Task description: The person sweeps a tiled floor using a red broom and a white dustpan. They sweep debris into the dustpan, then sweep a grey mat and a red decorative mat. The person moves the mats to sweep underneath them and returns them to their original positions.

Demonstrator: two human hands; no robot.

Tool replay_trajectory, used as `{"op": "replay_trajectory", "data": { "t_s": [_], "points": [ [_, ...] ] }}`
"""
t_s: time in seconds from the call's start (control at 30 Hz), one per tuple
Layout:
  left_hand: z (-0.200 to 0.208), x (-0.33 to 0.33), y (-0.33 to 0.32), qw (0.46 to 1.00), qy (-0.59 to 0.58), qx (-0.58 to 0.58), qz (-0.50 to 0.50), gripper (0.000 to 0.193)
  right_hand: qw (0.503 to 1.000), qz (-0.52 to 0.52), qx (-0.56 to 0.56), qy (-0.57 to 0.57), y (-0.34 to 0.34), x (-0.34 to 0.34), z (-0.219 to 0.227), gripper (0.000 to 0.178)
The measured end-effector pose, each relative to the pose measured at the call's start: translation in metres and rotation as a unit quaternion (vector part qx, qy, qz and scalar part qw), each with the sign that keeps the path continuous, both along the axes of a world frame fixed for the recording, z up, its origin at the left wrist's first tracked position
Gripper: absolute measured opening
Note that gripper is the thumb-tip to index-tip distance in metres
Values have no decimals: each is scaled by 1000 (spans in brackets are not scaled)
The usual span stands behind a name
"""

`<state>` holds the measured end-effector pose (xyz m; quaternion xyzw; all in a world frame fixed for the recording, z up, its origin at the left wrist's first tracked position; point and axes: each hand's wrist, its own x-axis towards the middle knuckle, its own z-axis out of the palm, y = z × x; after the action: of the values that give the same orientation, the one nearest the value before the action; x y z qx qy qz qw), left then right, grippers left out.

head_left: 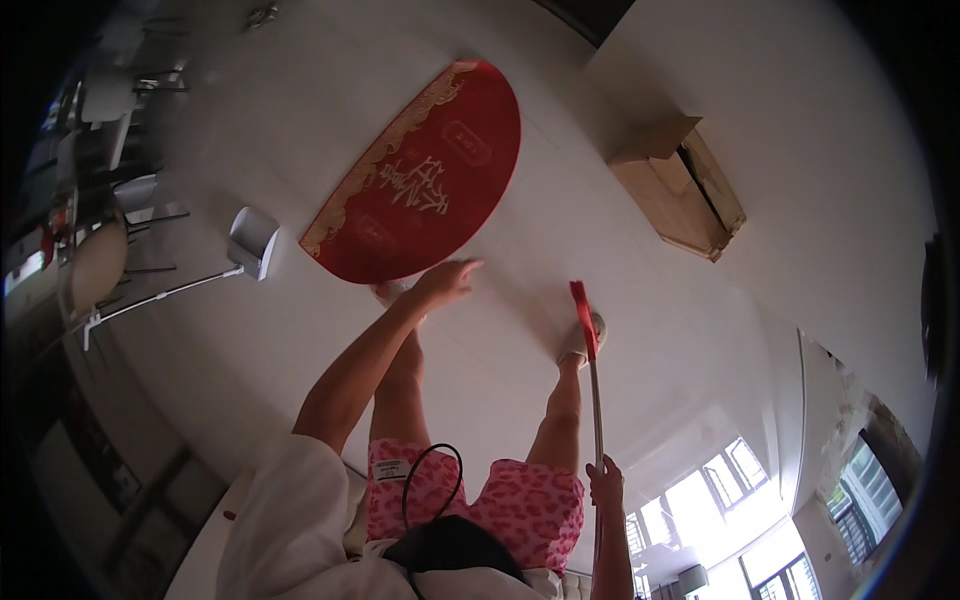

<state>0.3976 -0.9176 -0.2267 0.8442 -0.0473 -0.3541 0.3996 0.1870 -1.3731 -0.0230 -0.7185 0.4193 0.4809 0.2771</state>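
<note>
My right hand (605,484) is wrapped round the handle of a red-headed broom (584,318), low at the right. The broom's narrow red head points away from me, beside my right foot. My left hand (447,283) reaches forward over the floor with fingers stretched out and nothing visible in it. Just beyond it lies a red half-round doormat (430,190) with a gold patterned straight edge and pale lettering. Whether my left hand touches the mat I cannot tell; it appears apart from it.
A long-handled white dustpan (254,243) stands on the floor at the left. An opened brown cardboard box (670,200) lies at the right. Chairs (108,95) line the far left. A dark object (590,15) shows at the top edge. Bright windows (735,475) are at lower right.
</note>
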Motion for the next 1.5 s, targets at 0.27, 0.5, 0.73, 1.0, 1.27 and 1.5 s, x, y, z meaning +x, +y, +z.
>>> {"op": "replay_trajectory", "data": {
  "t_s": [0.27,0.5,0.73,1.0,1.27,1.5],
  "points": [
    [61,-160,105,937,171,65,299,41,980,182,25,-71,42,37,8,50],
    [122,-169,156,899,98,-6,428,40,983,-8,181,41,178,112,67,45],
    [174,-107,143,968,-6,1,252,43,976,-32,213,39,275,195,71,44],
    [276,46,90,937,-311,-147,59,70,947,131,217,-199,399,376,-65,36],
    [206,150,65,898,-273,-259,230,57,947,136,187,-225,449,535,-153,19],
    [178,169,48,740,-242,-404,480,39,874,421,214,-119,443,556,-269,10]
  ]
}}
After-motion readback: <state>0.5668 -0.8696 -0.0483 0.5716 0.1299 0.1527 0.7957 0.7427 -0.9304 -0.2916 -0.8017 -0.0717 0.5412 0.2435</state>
